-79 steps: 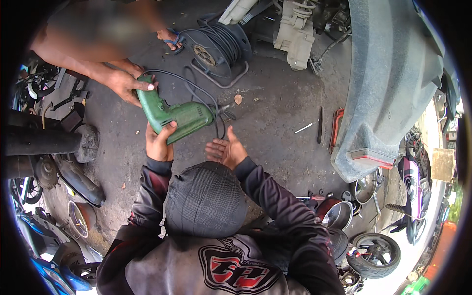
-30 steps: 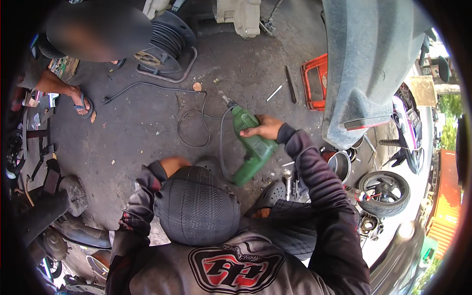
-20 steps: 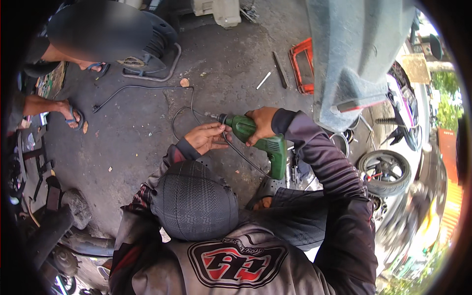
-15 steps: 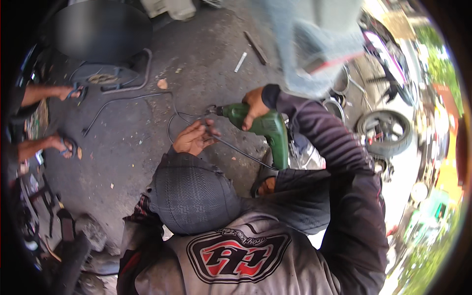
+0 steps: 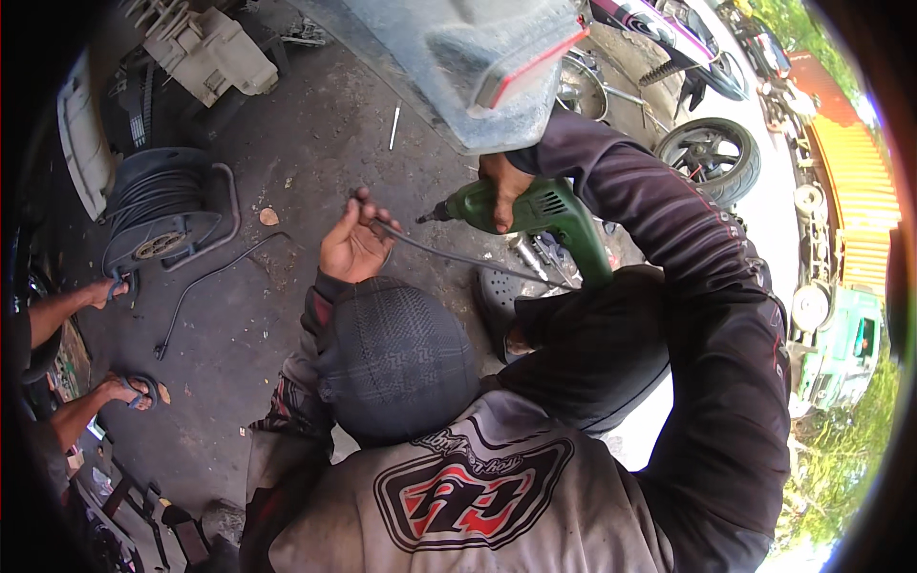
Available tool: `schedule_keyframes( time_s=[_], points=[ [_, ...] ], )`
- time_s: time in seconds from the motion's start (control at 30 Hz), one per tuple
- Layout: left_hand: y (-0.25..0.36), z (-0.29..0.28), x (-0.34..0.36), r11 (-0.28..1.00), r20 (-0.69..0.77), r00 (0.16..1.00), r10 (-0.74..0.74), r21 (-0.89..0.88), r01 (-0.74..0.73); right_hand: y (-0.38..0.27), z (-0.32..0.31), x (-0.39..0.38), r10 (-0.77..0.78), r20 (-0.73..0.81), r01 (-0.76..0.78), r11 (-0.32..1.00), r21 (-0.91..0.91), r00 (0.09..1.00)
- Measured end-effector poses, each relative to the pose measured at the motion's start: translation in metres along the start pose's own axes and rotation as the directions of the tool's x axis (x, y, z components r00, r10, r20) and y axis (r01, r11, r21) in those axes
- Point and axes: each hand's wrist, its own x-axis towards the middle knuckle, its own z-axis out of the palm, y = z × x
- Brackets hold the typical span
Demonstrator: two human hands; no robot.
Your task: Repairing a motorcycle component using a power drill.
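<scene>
My right hand is closed on the front body of a green corded drill, whose chuck points left and whose handle reaches down beside my right knee. My left hand is palm up, left of the chuck, with curled fingers holding the dark power cord that runs back toward the drill's handle. The cord's plug lies on the dark floor at the left.
A cable reel, an engine part, a grey plastic panel, a white rod and a loose wheel surround me. A co-worker's sandalled foot rests at the left. Vehicles and an orange container are at the far right.
The co-worker has let go of the drill. My right hand has taken it and turned it to point left, and my left hand has moved onto the cord. The view has swung round.
</scene>
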Motion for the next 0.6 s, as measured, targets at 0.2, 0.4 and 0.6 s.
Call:
schedule_keyframes(
  time_s=[0.2,0.4,0.6],
  points=[
    [0.000,-0.088,-0.010,0.990,-0.190,0.981,-0.048,-0.143,0.020,0.063,0.017,0.024,-0.095,0.050,0.059,0.870,0.489,0.994],
    [-0.059,-0.137,-0.076,0.589,-0.240,0.951,-0.194,0.747,0.308,0.094,0.080,0.039,-0.087,-0.076,0.114,0.844,0.524,0.993],
    [-0.120,-0.121,-0.174,-0.330,0.140,0.979,0.148,0.940,-0.084,0.089,0.149,0.049,-0.066,-0.205,0.171,0.816,0.553,0.976]
  ],
)
